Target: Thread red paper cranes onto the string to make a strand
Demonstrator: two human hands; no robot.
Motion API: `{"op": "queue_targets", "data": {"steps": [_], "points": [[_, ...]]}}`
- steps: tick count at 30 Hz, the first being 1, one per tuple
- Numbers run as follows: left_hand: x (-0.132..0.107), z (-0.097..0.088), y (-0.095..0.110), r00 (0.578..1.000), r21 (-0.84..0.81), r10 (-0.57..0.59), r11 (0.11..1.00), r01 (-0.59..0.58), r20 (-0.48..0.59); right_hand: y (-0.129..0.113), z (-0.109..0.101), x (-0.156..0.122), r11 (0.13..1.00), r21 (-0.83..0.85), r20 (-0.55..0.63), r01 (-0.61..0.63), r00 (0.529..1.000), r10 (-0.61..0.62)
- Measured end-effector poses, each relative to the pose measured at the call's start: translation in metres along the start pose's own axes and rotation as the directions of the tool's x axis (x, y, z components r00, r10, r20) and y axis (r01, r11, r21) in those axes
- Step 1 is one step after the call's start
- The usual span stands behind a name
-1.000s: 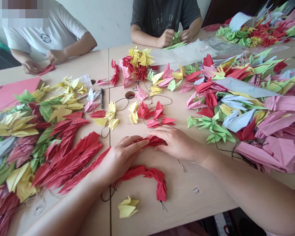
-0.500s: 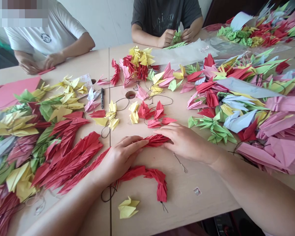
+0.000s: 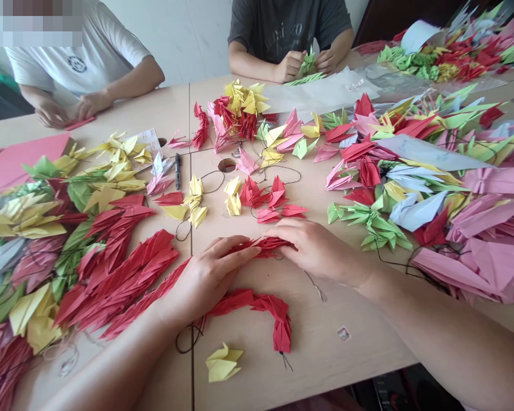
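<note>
Both hands are on a string of red folded paper cranes (image 3: 270, 245). My left hand (image 3: 216, 264) curls over its left part, fingers wrapped round it. At its right end my right hand (image 3: 308, 245) closes on the string, with the thumb hidden below. A thin twisted wire (image 3: 316, 285) sticks out under the right hand. Nearer to me, a second red string of cranes (image 3: 257, 299) curves on the table, ending in a black thread. A yellow folded paper piece (image 3: 224, 362) lies in front of it.
Piles of coloured paper cranes lie at left (image 3: 21, 217) and right (image 3: 432, 165). Loose red pieces (image 3: 276, 194) and a yellow group (image 3: 196, 200) with black thread lie beyond my hands. A black pen (image 3: 177, 171) is near a table hole (image 3: 227, 165). Two people sit opposite, handling paper.
My right hand has slid a little to the left, closer to my left hand. The visible stretch of red cranes between them is shorter and pressed tighter.
</note>
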State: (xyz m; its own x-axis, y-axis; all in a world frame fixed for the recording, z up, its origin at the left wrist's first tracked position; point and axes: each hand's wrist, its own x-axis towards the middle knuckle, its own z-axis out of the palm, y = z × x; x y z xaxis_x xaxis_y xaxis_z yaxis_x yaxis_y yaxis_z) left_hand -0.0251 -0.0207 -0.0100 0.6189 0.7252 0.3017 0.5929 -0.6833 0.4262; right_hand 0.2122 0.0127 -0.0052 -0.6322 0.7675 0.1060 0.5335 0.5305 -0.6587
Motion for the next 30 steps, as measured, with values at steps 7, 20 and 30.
{"op": "queue_targets", "data": {"steps": [7,20,30], "points": [[0.0001,0.0007,-0.0007,1.0,-0.003,-0.009,1.0,0.009,0.013,0.0015,0.0019,-0.0006,1.0,-0.028,0.012,0.003,1.0,-0.002],[-0.0024,0.0025,-0.0012,1.0,0.003,-0.005,1.0,0.005,0.017,0.0026,0.0,-0.0007,0.995,-0.079,0.07,0.065,0.996,-0.059],[-0.002,0.0017,0.0019,0.998,0.017,-0.066,0.998,0.066,0.011,0.0022,0.0027,-0.0007,0.997,-0.024,0.009,0.073,0.997,-0.073]]}}
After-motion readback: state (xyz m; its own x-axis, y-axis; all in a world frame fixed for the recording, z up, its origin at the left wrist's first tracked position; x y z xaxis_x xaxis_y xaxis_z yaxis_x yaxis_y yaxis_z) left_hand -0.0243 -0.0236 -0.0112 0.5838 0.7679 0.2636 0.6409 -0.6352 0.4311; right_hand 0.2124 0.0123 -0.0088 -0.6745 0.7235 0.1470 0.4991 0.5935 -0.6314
